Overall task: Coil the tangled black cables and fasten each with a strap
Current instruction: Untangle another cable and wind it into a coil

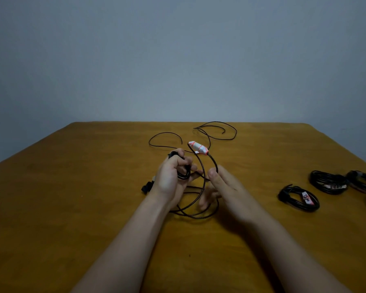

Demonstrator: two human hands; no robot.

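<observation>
L hand has its fingers curled tight round some loops of the long thin black cable, just above the brown wooden table. More cable lies on the table, w/ a white lump w/ red tape on it. R hand: cable goes in btw thumb & first finger, can't tell if it pinches. Tied black cable rolls w/ white tags lie far right.
</observation>
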